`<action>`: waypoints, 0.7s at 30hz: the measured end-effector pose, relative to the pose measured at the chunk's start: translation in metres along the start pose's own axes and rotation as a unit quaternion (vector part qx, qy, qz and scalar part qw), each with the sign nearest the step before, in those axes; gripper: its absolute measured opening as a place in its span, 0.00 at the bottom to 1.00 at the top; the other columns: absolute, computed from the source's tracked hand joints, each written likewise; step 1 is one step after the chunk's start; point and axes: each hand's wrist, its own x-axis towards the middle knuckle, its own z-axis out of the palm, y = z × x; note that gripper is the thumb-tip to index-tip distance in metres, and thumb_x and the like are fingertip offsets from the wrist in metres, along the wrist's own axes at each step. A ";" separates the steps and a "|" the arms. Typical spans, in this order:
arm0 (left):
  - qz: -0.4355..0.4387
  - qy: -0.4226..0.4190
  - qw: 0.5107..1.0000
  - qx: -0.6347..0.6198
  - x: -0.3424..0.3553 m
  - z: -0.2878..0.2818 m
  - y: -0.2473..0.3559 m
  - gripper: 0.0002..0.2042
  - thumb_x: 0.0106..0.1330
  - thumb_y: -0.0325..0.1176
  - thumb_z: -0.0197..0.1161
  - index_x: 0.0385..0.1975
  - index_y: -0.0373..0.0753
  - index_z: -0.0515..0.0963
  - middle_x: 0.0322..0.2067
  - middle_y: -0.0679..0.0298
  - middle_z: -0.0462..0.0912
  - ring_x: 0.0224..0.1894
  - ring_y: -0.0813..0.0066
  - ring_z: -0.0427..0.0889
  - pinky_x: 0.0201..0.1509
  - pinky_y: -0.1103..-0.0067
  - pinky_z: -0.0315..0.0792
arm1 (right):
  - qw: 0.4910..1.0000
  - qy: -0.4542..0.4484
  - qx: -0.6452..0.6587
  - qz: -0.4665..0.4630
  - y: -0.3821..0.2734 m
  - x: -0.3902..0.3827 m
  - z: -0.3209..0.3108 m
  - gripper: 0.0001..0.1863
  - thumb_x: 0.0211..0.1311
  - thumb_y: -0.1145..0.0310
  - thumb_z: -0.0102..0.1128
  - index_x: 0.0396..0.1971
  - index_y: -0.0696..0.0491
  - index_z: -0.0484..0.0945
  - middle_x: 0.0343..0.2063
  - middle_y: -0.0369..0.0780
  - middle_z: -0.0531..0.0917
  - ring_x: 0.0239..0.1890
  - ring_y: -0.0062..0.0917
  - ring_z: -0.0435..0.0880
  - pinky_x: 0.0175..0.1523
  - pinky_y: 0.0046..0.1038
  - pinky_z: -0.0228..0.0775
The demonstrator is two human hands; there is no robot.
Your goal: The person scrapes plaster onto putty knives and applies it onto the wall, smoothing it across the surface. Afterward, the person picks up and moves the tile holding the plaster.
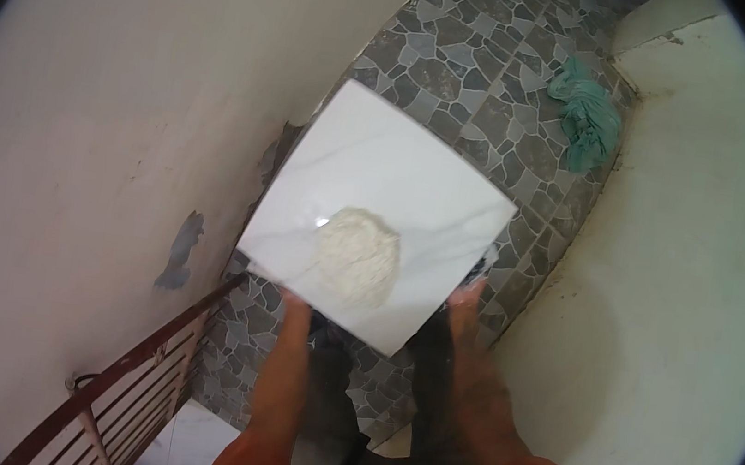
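Observation:
A square white tile (416, 182) with faint grey veins is held out in front of me, turned at an angle. On its near part lies a mound of pale, flour-like powder (358, 257). My left hand (293, 301) grips the tile at its near left edge, fingers hidden underneath. At the right edge my right hand (467, 293) grips it too, its fingers mostly out of sight. Beside that hand a small dark and clear shiny thing (484, 263) sticks out from under the tile; I cannot make out what it is.
A brown metal railing (134, 357) runs along the lower left. Walls close in the narrow passage: a left wall (133, 64) with peeled patches and a right wall (666, 268). A crumpled green cloth (587, 117) lies on the stone-patterned floor (448, 74) by the right wall.

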 end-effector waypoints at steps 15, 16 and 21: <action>-0.157 -0.045 0.987 0.006 0.025 0.229 -0.264 0.29 0.69 0.55 0.40 0.61 0.40 0.63 0.58 0.55 0.69 0.59 0.54 0.68 0.63 0.58 0.65 | 0.307 -0.085 -0.649 -0.691 -0.372 0.236 -0.100 0.37 0.66 0.43 0.30 0.61 0.61 0.53 0.61 0.55 0.54 0.63 0.45 0.51 0.65 0.44 0.43; -0.147 -0.039 0.988 0.016 0.028 0.233 -0.271 0.29 0.69 0.55 0.40 0.61 0.40 0.63 0.58 0.55 0.69 0.59 0.54 0.68 0.63 0.58 0.65 | 0.336 -0.079 -0.658 -0.669 -0.374 0.233 -0.085 0.35 0.66 0.44 0.32 0.58 0.61 0.55 0.58 0.54 0.56 0.60 0.44 0.53 0.63 0.43 0.45; -0.203 0.020 0.978 -0.038 0.034 0.253 -0.309 0.28 0.69 0.55 0.41 0.60 0.39 0.64 0.57 0.55 0.71 0.57 0.54 0.71 0.61 0.57 0.67 | 0.427 -0.092 -0.692 -0.575 -0.421 0.217 -0.025 0.25 0.63 0.52 0.42 0.45 0.61 0.65 0.44 0.49 0.68 0.46 0.37 0.65 0.49 0.39 0.55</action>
